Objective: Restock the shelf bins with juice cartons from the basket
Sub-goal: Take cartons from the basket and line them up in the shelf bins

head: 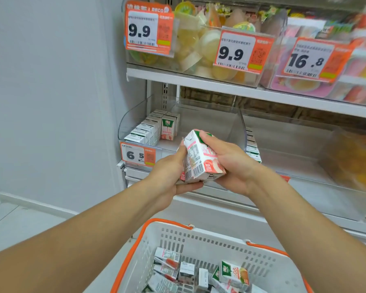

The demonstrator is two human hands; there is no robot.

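Both hands hold small white and pink juice cartons point(201, 159) in front of the lower shelf. My left hand point(169, 176) grips them from the left and below. My right hand point(230, 163) wraps over the top and right side. Behind them is a clear shelf bin point(135, 115) with a row of matching cartons point(148, 130) along its left side. Another row of cartons point(253, 148) stands in the neighbouring bin to the right. Below, a white basket point(209, 237) with orange handles holds several loose cartons point(232, 273).
A 6.5 price tag point(138, 155) hangs on the bin front. The upper shelf point(220, 85) carries clear bins of jelly cups with 9.9 and 16.8 tags. A white wall stands at the left. A blurred bin of yellow goods point(355, 166) is at the right.
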